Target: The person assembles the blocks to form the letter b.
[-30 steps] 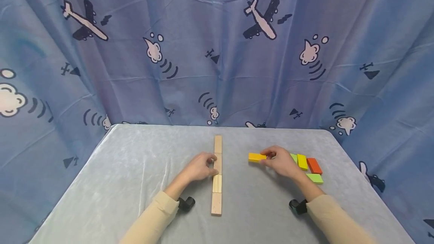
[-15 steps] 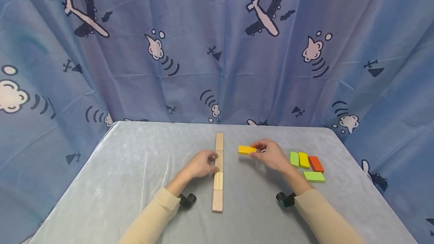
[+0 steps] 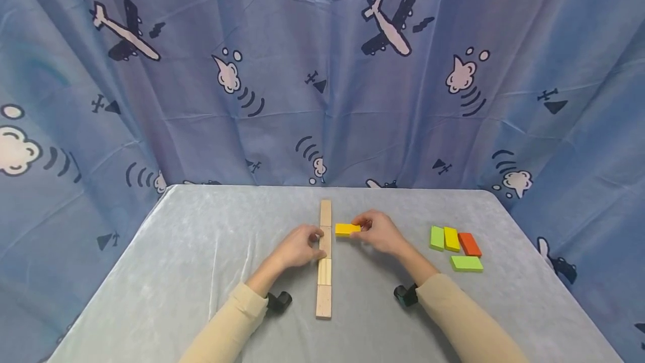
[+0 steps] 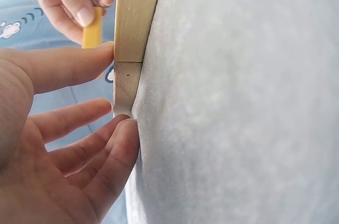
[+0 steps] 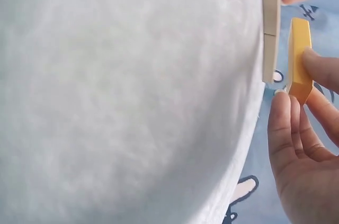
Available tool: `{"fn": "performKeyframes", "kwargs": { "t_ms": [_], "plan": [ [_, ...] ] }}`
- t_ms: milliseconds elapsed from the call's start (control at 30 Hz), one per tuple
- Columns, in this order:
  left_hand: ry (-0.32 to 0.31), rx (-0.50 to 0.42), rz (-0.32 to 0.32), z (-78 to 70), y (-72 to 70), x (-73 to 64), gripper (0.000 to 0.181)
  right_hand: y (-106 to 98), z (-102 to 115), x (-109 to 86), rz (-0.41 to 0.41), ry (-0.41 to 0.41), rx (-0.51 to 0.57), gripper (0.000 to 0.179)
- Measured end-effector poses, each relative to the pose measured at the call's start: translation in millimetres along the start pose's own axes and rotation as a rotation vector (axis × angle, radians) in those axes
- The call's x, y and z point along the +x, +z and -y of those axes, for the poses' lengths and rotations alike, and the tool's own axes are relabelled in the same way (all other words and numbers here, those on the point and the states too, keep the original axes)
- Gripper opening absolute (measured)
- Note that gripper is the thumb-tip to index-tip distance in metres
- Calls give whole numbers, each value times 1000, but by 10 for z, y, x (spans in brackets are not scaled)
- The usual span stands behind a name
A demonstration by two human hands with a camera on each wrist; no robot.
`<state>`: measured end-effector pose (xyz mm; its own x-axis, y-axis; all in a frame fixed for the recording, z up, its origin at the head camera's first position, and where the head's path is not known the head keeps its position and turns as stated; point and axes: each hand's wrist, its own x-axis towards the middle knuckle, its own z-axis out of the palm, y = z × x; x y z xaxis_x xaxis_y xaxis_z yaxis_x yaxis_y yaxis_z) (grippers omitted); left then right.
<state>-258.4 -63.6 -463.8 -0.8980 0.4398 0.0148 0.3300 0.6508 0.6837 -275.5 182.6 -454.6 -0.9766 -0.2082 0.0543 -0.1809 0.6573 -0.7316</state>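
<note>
Several plain wooden blocks (image 3: 325, 271) lie end to end in a straight row down the middle of the table. My left hand (image 3: 296, 247) rests at the row's left side, its thumb and fingertips spread along the second block from the far end. In the left wrist view one fingertip touches the row's edge near a joint. My right hand (image 3: 380, 233) pinches a yellow-orange block (image 3: 345, 230) between thumb and fingers, just right of the row. The right wrist view shows that block (image 5: 300, 60) tilted, with a narrow gap between it and the wooden row (image 5: 270, 23).
At the right of the table (image 3: 242, 206) lie a green block (image 3: 436, 238), a yellow block (image 3: 452, 239) and a red block (image 3: 470, 244), with another green block (image 3: 466, 264) in front. A blue curtain (image 3: 282, 71) with printed planes hangs behind the table.
My right hand has carried the yellow-orange block leftward from near the coloured blocks to close beside the wooden row. My left hand has stayed at the row.
</note>
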Motion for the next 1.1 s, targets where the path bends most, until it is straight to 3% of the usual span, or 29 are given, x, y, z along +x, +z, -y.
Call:
{"fn": "performKeyframes", "kwargs": {
  "t_ms": [333, 633, 1100],
  "plan": [
    [1, 0, 2, 13, 23, -13, 46, 157, -15, 35, 55, 13, -83, 24],
    [16, -13, 1, 3, 1, -16, 45, 169, 61, 84, 110, 36, -171, 24],
    [4, -24, 4, -5, 15, -24, 47, -181, 115, -147, 165, -57, -212, 26]
  ]
}}
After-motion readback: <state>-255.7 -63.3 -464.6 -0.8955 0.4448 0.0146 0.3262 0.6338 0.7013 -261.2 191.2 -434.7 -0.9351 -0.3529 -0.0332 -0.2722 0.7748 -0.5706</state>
